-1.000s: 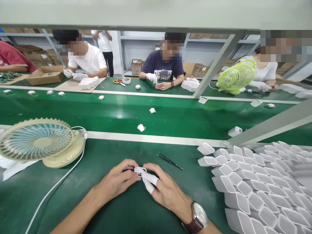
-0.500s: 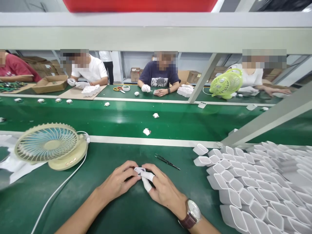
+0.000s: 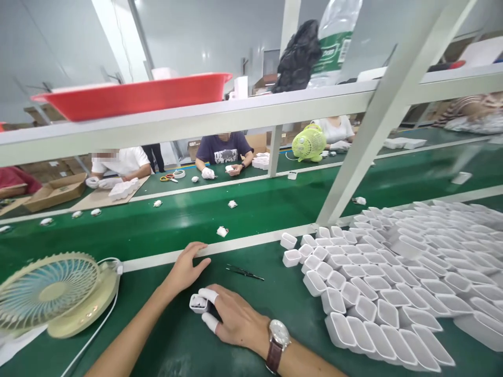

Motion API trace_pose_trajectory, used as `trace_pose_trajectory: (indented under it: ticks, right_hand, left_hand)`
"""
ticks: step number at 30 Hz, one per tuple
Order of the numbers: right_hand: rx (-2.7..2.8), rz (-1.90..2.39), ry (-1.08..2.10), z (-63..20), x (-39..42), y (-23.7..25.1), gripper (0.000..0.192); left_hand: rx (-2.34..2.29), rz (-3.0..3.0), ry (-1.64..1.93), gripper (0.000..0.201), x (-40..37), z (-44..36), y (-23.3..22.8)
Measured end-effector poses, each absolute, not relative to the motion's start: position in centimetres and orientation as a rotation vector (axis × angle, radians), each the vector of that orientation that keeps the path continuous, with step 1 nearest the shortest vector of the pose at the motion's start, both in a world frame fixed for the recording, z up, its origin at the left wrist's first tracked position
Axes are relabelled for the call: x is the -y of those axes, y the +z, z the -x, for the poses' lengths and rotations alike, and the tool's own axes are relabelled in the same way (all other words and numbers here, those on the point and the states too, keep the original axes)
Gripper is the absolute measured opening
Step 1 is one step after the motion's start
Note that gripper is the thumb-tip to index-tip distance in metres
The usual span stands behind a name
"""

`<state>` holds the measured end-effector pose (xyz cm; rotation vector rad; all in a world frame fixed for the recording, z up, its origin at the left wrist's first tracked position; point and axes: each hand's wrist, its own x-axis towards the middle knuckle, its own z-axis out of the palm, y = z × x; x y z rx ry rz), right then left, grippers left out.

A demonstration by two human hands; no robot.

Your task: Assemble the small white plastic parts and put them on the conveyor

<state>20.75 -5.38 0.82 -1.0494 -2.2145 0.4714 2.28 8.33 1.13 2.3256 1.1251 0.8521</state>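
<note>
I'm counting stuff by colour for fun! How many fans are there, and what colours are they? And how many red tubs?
Cream fan: 1
Green fan: 1
Red tub: 1
Total: 3

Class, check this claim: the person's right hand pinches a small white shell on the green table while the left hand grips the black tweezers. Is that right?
Not quite. In the head view the left hand lies flat on the green table, and the black tweezers lie untouched beside it. The right hand does pinch the small white shell.
</note>
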Motion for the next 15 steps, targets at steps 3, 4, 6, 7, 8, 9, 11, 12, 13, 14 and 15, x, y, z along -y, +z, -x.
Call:
trace_pose_trajectory:
  ticks: [3,4,6,7,8,9,11,12,13,14,15]
  right_hand:
    - [2.234,1.065,0.447,-20.9,5.4,0.8,0.049]
    - [2.237,1.066,0.444,-20.9,5.3,0.8,0.049]
    - [2.249,1.064,0.435,-21.0,5.2,0.8,0.047]
    - [2.258,1.063,0.429,-21.0,5.1,0.8,0.046]
    - [2.268,1.063,0.422,-21.1,5.1,0.8,0.044]
    - [2.278,1.066,0.411,-21.1,5.1,0.9,0.044]
    - [2.300,1.069,0.392,-21.1,5.3,1.1,0.045]
    - [2.311,1.070,0.378,-21.1,5.3,1.2,0.044]
    - [2.322,1.069,0.363,-21.2,5.3,1.2,0.043]
    - [2.337,1.063,0.344,-21.2,5.3,1.3,0.040]
    - [2.354,1.057,0.325,-21.2,5.2,1.2,0.037]
  left_hand:
    - [-1.192,-2.412,0.745,0.046,-11.8,-5.8,0.7]
    - [-1.198,-2.429,0.729,0.048,-12.8,-7.0,0.6]
    - [-1.201,-2.463,0.704,0.051,-14.3,-9.3,0.5]
    - [-1.205,-2.481,0.691,0.052,-14.9,-10.3,0.5]
    - [-1.209,-2.499,0.680,0.051,-15.4,-11.1,0.5]
    - [-1.213,-2.515,0.670,0.050,-15.7,-11.9,0.5]
    - [-1.216,-2.541,0.651,0.046,-16.1,-13.0,0.6]
    - [-1.215,-2.551,0.642,0.044,-16.2,-13.4,0.6]
    - [-1.214,-2.558,0.634,0.042,-16.2,-13.7,0.7]
    - [-1.211,-2.563,0.626,0.041,-16.3,-13.9,0.8]
    - [-1.209,-2.566,0.619,0.041,-16.3,-14.2,0.9]
